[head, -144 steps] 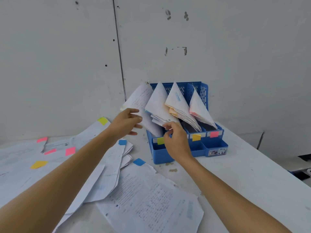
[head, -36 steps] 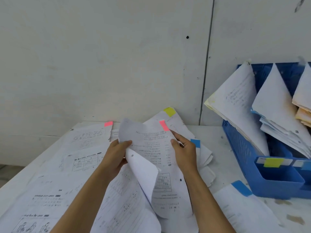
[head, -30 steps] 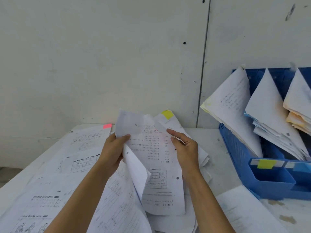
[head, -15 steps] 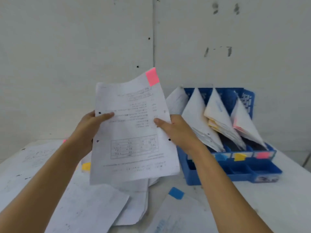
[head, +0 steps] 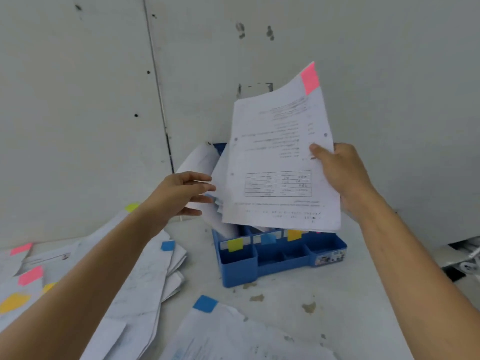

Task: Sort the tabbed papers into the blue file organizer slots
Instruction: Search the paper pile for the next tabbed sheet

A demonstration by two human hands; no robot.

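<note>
My right hand (head: 340, 175) grips the right edge of a printed paper with a pink tab (head: 280, 162), holding it upright above the blue file organizer (head: 283, 258). The sheet hides most of the organizer's slots and the papers standing in them. Yellow, blue and orange labels show on the organizer's front dividers. My left hand (head: 181, 196) hovers with straight fingers just left of the sheet, beside a white paper (head: 197, 162) that leans out of the leftmost slot; I cannot tell whether it touches it.
Loose papers with pink, yellow and blue tabs (head: 145, 271) lie spread over the white table on the left. Another sheet with a blue tab (head: 228, 333) lies at the front. A grey wall (head: 78, 113) stands close behind. A metal object (head: 467, 261) sits at the far right.
The pink-tabbed paper has moved right and now hangs over the organizer. My left hand has let go of its left edge and opened; only my right hand holds it.
</note>
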